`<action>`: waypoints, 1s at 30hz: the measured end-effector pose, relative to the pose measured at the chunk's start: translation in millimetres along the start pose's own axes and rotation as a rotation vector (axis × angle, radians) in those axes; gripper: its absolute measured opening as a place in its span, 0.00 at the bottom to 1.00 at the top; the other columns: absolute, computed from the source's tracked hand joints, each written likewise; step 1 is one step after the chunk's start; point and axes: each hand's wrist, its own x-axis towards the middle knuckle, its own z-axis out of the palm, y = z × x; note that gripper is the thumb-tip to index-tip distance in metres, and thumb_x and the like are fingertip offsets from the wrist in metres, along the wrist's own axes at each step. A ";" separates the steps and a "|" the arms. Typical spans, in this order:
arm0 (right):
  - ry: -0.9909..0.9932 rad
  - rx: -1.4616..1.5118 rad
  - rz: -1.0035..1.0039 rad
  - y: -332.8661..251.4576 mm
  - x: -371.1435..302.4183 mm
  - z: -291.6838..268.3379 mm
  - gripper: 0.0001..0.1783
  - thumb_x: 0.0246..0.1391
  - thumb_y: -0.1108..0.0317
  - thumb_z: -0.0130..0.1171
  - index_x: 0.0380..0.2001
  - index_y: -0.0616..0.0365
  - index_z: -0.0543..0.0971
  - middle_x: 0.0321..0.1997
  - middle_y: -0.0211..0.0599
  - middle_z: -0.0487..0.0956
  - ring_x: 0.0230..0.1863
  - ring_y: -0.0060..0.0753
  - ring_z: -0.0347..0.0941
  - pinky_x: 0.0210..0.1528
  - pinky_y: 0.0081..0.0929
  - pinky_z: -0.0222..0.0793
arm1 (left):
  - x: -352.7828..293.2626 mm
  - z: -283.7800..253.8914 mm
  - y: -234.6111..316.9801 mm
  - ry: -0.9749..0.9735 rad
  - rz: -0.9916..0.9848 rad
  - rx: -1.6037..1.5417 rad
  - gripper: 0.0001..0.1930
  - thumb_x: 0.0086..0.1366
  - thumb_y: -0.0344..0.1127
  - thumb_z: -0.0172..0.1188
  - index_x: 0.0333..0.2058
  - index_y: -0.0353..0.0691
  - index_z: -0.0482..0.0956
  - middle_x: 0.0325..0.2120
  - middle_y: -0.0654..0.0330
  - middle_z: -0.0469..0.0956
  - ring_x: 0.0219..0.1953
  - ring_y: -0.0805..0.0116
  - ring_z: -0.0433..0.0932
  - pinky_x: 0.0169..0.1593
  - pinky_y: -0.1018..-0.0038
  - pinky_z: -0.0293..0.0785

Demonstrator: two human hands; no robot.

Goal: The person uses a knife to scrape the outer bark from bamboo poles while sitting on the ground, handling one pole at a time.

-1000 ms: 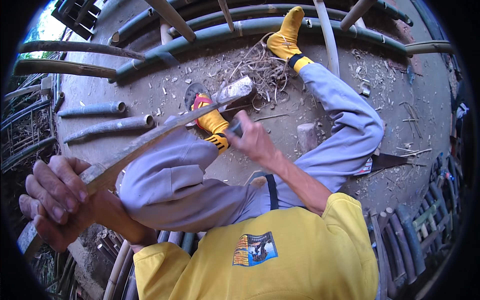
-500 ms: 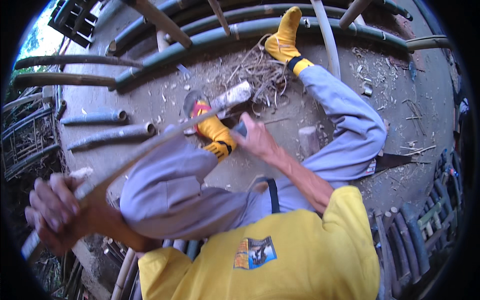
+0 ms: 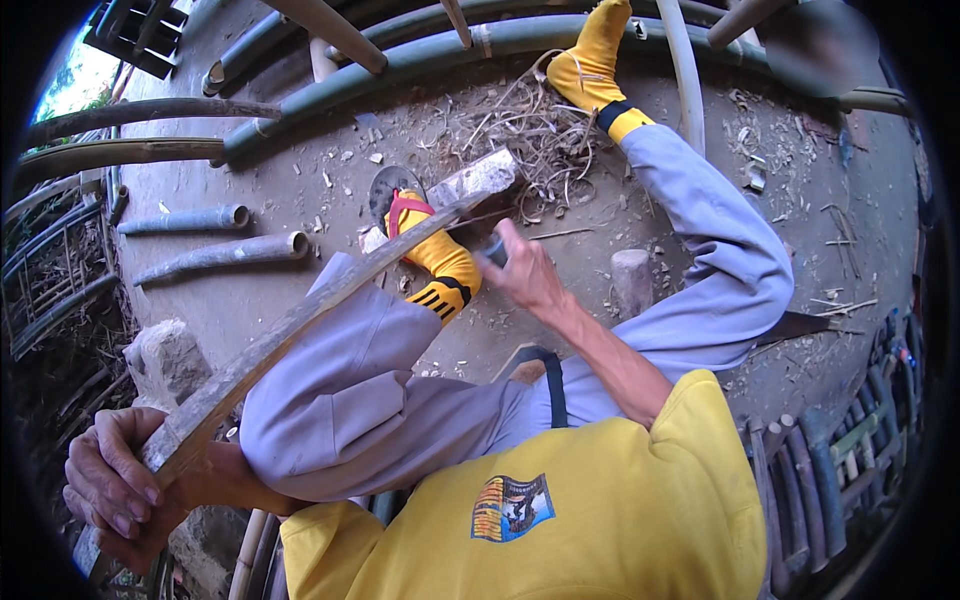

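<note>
A long, flat split bamboo length [image 3: 290,345] slants from the lower left across my raised left knee. Around its near end my left hand [image 3: 115,480] is wrapped. The far end lies close to a pale, whitish log piece [image 3: 475,183] on the ground, by my left foot [image 3: 435,250] in a yellow sock and sandal. My right hand [image 3: 530,275] is closed on the dark grip of a tool [image 3: 493,252], just right of the bamboo's far end. The tool's working part is blurred and I cannot make out its shape.
Shavings [image 3: 530,140] are heaped beyond my feet. Green bamboo poles [image 3: 400,80] run across the back. Two cut bamboo pieces [image 3: 220,255] lie at left, above a rough stone [image 3: 168,360]. A stump [image 3: 632,280] stands near my right leg; more poles [image 3: 800,490] lie at right.
My left hand and the bamboo's near end have moved slightly lower in view. My right hand remains near the far end with the tool. The whole view has shifted a little.
</note>
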 end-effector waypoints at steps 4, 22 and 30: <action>-0.060 0.149 0.311 31.5 2.6 -24.4 0.22 0.50 0.55 0.61 0.36 0.62 0.66 0.23 0.51 0.77 0.28 0.50 0.79 0.27 0.42 0.71 | 9.7 1.2 -4.1 0.015 -0.021 -0.028 0.11 0.45 0.32 0.60 0.12 0.46 0.66 0.10 0.71 0.65 0.14 0.83 0.64 0.18 0.88 0.64; 0.033 0.020 0.067 -9.4 -5.3 -22.4 0.19 0.49 0.60 0.61 0.34 0.59 0.65 0.25 0.55 0.77 0.29 0.58 0.76 0.27 0.46 0.71 | 16.2 -2.0 -2.5 -0.034 -0.057 0.127 0.12 0.48 0.31 0.57 0.11 0.44 0.66 0.12 0.68 0.65 0.17 0.79 0.65 0.20 0.85 0.65; -0.017 -0.051 0.168 26.0 15.9 -12.9 0.21 0.49 0.58 0.61 0.35 0.61 0.65 0.27 0.55 0.77 0.31 0.58 0.77 0.31 0.45 0.72 | 8.0 4.4 -4.3 0.006 -0.067 0.138 0.10 0.48 0.30 0.56 0.12 0.42 0.68 0.12 0.67 0.66 0.17 0.78 0.65 0.19 0.84 0.65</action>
